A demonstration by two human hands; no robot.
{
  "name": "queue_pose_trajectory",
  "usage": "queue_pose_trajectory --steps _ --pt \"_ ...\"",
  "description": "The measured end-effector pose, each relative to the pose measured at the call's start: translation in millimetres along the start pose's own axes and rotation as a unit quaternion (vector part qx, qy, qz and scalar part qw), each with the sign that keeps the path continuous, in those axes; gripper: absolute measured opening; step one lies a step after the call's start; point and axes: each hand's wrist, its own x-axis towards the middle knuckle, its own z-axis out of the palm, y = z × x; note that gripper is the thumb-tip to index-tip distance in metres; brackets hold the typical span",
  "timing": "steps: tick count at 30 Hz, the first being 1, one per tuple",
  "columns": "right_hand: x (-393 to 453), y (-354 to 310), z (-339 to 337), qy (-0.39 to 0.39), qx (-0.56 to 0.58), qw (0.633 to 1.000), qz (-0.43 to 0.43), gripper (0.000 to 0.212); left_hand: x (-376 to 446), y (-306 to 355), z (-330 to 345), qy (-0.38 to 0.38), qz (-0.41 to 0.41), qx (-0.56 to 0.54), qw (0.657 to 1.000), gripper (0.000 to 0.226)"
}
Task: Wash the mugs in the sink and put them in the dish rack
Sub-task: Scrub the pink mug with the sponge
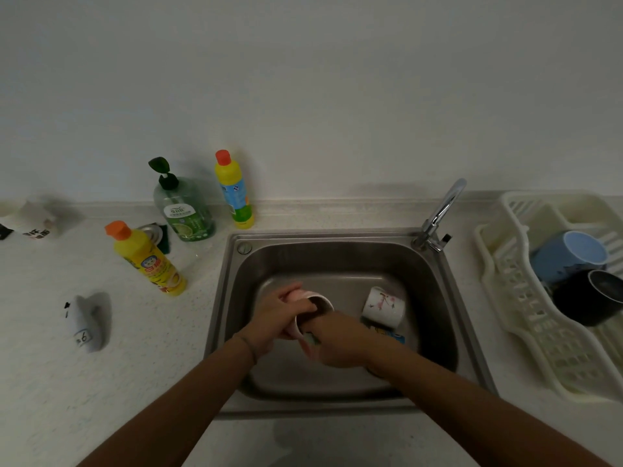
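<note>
A: Where do your hands sit?

B: Both over the steel sink (340, 246). Your left hand (281, 315) curls its grip round the pink mug (315, 303), which is tipped on its side with the mouth facing away from you. Your right hand (337, 342) is at the mug's near rim — fingers curled, pinching a small greenish thing, likely a sponge (312, 338), though most of it is hidden.

A: Other mugs?

B: A white mug with a pink figure (384, 306) lies on its side on the sink floor, just right of your hands — apart from them. A blue-and-yellow scrap (392, 335) lies beside it; you cannot tell what it is. In the cream dish rack (526, 318) on the worktop, right of the sink, a light blue mug (569, 256) and a black mug (590, 298) lie side by side, touching.

A: Worktop (67, 365), left side?

B: Two yellow bottles with orange caps: one near (148, 261), one by the wall (234, 190). A green pump bottle (183, 207) stands between them. The tap (438, 214) stands at the sink's back right corner.
</note>
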Motion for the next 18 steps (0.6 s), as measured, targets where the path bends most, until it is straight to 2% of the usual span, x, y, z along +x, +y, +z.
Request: queue_pose_trajectory --steps 2,4,8,11,13,14,16,18 --pt "-5 2 3 0.015 -0.114 0.993 -0.013 0.032 1 9 -8 -0.085 -0.039 0.022 0.995 0.047" --pt "-3 0 3 0.051 -0.134 0.989 -0.038 0.032 2 13 -12 -0.117 -0.044 0.007 0.992 0.044" --pt "-1 -8 3 0.146 -0.045 0.988 -0.001 0.024 -5 9 5 -0.018 -0.012 -0.087 0.996 0.058" --pt "2 -21 11 0.197 0.043 0.974 0.104 0.020 -10 -6 26 0.060 -0.005 -0.182 0.982 0.050" --pt "6 -29 15 0.190 0.090 0.962 0.176 0.020 -12 -13 29 0.085 0.009 -0.201 0.976 0.048" --pt "6 -32 17 0.175 0.113 0.960 0.186 0.022 -15 -15 27 0.087 0.015 -0.184 0.979 0.044" --pt "2 -30 19 0.123 0.114 0.975 0.146 0.025 -18 -18 18 0.079 0.011 -0.147 0.986 0.039" --pt "-2 -15 20 0.065 -0.012 0.995 0.074 0.032 -17 -19 8 0.054 -0.007 -0.114 0.992 0.045"
